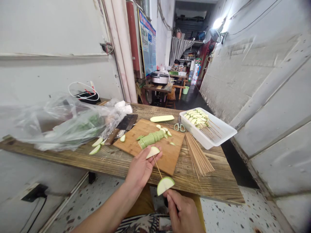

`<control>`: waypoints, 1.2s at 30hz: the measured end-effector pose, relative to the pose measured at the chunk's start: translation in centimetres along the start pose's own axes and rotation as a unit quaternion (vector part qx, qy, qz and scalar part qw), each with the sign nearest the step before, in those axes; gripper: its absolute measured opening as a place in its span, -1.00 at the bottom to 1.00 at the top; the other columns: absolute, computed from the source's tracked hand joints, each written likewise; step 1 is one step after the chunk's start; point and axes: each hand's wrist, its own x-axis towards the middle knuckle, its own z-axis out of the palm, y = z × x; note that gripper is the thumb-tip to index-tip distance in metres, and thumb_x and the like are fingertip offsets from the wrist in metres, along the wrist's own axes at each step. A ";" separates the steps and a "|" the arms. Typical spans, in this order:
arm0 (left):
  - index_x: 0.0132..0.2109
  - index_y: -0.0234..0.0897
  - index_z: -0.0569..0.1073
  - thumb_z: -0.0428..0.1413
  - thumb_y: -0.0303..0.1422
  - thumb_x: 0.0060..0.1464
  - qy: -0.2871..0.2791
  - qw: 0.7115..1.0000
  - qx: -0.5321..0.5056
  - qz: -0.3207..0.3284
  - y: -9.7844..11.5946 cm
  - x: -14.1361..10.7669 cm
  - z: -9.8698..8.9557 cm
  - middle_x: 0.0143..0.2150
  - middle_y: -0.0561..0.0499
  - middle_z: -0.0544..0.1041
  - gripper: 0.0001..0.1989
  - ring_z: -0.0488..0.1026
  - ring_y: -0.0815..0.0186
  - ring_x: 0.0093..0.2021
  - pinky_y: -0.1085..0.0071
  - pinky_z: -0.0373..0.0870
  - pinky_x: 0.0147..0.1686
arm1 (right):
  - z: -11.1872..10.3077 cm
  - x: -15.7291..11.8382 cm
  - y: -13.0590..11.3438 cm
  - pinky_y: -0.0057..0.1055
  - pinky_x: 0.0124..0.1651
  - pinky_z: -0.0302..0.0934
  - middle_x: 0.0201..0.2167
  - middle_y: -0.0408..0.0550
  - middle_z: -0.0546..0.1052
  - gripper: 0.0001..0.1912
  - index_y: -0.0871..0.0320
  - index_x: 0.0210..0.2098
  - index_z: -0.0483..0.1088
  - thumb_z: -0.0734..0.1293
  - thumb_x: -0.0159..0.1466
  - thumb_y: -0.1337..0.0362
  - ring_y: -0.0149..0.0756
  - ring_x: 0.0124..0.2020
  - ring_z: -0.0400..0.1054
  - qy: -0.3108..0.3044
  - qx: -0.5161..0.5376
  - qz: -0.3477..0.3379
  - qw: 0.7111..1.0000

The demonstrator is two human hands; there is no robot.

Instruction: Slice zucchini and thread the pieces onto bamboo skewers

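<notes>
My left hand [141, 168] grips a half-moon slice of pale green squash [153, 152] above the table's front edge. A thin bamboo skewer [157, 170] runs down from that slice to a second half-moon slice [165, 185]. My right hand [182, 213] pinches the skewer's lower end just below this second slice. Behind my hands, a wooden cutting board [170, 155] holds a row of cut squash [150, 139] and loose pieces. A cleaver [126, 123] lies at the board's far left corner, and a squash half [162, 118] lies beyond the board.
A white plastic tray [206, 127] holds skewered slices, beside scissors [179, 127] and a loose bundle of skewers [198, 155]. A plastic bag of greens [60, 124] covers the left of the wooden table [73, 155]. Walls flank the table; a corridor extends beyond it.
</notes>
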 end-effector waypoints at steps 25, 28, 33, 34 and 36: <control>-0.25 -0.54 0.43 -0.02 -0.54 0.14 0.033 0.999 -0.027 -0.021 0.8 -0.4 0.8 -0.20 -0.30 0.55 -0.85 0.54 0.21 -0.22 0.34 0.52 -0.20 | -0.4 -0.2 -0.2 -0.56 -0.49 0.13 -0.56 -0.08 0.44 -0.77 0.18 -0.37 0.29 0.05 0.30 0.42 -0.39 -0.58 0.36 0.006 0.005 -0.030 1.000; -0.27 -0.53 0.44 -0.02 -0.54 0.14 0.030 0.999 -0.027 -0.025 0.6 -0.4 0.7 -0.21 -0.29 0.55 -0.85 0.54 0.20 -0.22 0.31 0.52 -0.19 | -0.4 -0.3 -0.1 -0.55 -0.51 0.10 -0.55 -0.08 0.44 -0.77 0.18 -0.35 0.29 0.05 0.31 0.41 -0.40 -0.61 0.31 -0.002 0.005 -0.026 1.000; -0.29 -0.51 0.43 -0.02 -0.55 0.13 0.041 0.998 -0.036 -0.039 0.4 -0.3 0.8 -0.25 -0.26 0.56 -0.85 0.55 0.21 -0.25 0.28 0.53 -0.20 | -0.2 -0.3 0.1 -0.55 -0.47 0.14 -0.54 -0.06 0.43 -0.78 0.21 -0.31 0.31 0.05 0.31 0.42 -0.37 -0.56 0.34 0.002 0.011 -0.027 1.000; -0.29 -0.51 0.44 -0.02 -0.55 0.13 0.039 0.998 -0.034 -0.039 0.4 -0.4 0.8 -0.26 -0.25 0.56 -0.85 0.55 0.22 -0.25 0.29 0.52 -0.19 | -0.2 -0.3 0.1 -0.55 -0.47 0.14 -0.54 -0.05 0.43 -0.77 0.21 -0.31 0.31 0.05 0.31 0.42 -0.37 -0.57 0.34 0.003 0.009 -0.029 1.000; -0.29 -0.51 0.45 -0.02 -0.55 0.13 0.031 0.999 -0.029 -0.033 0.3 -0.5 0.8 -0.25 -0.23 0.56 -0.84 0.54 0.23 -0.24 0.28 0.52 -0.17 | -0.2 -0.3 0.1 -0.55 -0.48 0.14 -0.53 -0.05 0.44 -0.77 0.21 -0.30 0.31 0.05 0.31 0.41 -0.38 -0.58 0.32 0.001 0.006 -0.027 1.000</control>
